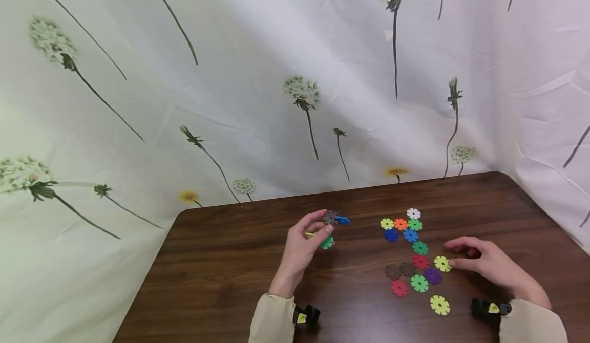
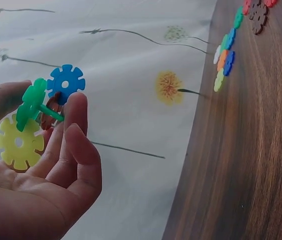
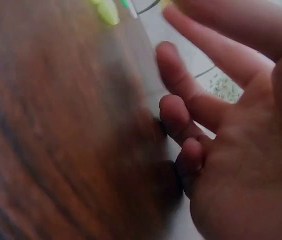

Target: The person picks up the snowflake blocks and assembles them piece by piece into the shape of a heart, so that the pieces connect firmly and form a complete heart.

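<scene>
My left hand (image 1: pixel 298 248) holds a small joined group of notched plastic discs up off the table. In the left wrist view the group shows a green disc (image 2: pixel 32 102), a blue disc (image 2: pixel 72 79), a brown disc (image 2: pixel 49 120) and a yellow disc (image 2: pixel 20 143), set at angles to each other. Thumb and fingers curl about it. Over the table's right side, my right hand (image 1: pixel 495 263) has its thumb tip right at the edge of a flat yellow disc (image 1: pixel 442 263). Its other fingers are loosely bent, with nothing visible in the palm.
Several loose discs lie flat between the hands, among them a purple disc (image 1: pixel 432 276), a red disc (image 1: pixel 399 288) and a white disc (image 1: pixel 413 213). Another yellow disc (image 1: pixel 440 305) lies nearer the front. A dandelion-print cloth (image 1: pixel 258 102) hangs behind the dark wooden table (image 1: pixel 221 266).
</scene>
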The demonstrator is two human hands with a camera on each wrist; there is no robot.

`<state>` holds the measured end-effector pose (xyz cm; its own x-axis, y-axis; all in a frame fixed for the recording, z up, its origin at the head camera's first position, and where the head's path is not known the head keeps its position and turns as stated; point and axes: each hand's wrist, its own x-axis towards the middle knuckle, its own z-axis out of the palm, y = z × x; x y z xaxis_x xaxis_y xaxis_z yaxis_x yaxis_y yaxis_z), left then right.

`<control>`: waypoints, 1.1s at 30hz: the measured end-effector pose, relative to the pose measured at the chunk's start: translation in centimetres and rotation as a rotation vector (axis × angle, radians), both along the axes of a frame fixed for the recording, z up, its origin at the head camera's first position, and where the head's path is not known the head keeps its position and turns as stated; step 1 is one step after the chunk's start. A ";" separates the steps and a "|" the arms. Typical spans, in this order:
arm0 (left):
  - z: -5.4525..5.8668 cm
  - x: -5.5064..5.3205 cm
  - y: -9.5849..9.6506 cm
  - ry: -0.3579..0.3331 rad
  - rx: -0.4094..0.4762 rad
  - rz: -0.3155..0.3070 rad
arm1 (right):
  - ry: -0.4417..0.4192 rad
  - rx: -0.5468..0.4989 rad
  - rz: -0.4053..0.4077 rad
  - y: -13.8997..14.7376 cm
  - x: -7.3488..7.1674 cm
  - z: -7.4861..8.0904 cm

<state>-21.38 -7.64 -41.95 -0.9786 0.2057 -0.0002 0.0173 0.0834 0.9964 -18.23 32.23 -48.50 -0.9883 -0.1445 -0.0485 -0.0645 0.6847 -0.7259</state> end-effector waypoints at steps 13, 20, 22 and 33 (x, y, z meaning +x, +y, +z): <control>0.0 0.0 -0.1 0.006 0.044 -0.020 | -0.056 0.059 0.057 -0.6 -0.2 0.0; 0.0 0.1 -0.1 0.009 0.056 -0.024 | -0.081 0.060 0.039 -0.8 -0.2 0.2; 0.1 0.1 -0.1 0.011 0.054 -0.023 | -0.080 0.065 0.038 -0.8 -0.2 0.1; 0.0 0.1 -0.2 0.007 0.060 -0.020 | -0.089 0.095 0.030 -0.9 -0.5 0.2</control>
